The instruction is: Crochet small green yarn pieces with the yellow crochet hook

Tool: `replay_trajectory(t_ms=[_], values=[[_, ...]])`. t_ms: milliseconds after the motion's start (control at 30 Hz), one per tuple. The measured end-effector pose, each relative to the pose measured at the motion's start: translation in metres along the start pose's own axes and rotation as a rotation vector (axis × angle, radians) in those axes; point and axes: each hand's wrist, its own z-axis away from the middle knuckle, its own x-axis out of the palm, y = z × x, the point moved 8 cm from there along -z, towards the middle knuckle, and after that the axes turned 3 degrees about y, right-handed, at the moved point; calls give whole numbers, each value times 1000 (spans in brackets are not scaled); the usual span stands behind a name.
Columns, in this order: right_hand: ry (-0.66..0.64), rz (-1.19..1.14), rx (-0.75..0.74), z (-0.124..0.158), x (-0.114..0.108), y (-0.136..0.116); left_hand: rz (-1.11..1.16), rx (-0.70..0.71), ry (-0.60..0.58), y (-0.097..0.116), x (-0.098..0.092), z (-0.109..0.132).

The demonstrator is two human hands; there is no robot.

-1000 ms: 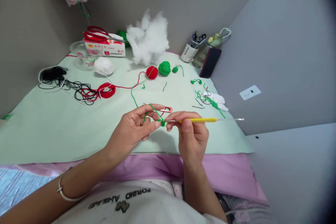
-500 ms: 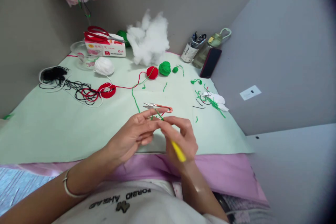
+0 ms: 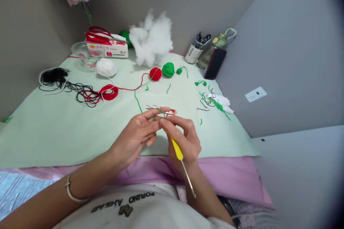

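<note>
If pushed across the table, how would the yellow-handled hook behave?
The yellow-handled hook would likely stay stiff: its exposed shaft looks straight and metallic. Slender in the right hand, it is probably light. Its long, narrow form might let it roll or swivel.

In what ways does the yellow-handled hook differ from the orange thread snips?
The yellow-handled hook is held in the right hand; the orange thread snips lie on the table cover. The hook's visible metal end points downward in the picture; the snips' blades point left. The hook has one slim shaft; the snips have two parted blades. Both show bare metal and a coloured handle.
</note>
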Motion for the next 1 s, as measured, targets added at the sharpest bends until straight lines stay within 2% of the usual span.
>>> replay_trajectory(t_ms=[33,100,167,233,400,600,700,833,1000], values=[[21,-19,15,-1,-3,2,37,-42,-14,-2,1,-1],[95,-152,145,-6,-10,12,90,-84,-22,-3,0,-3],[154,-340,318,-8,-11,25,98,-55,-2,0,-3,-3],[133,-458,405,-10,-5,29,37,5,9,4,-4,-3],[67,-403,357,-14,1,23,-112,132,43,9,-6,0],[72,-453,361,-12,0,27,-89,81,30,7,-4,0],[73,-547,433,-8,3,34,-27,-21,-41,3,1,-1],[141,-667,570,-6,3,46,47,-140,-120,-2,4,0],[147,-752,714,-5,2,58,77,-138,-183,-2,7,1]])
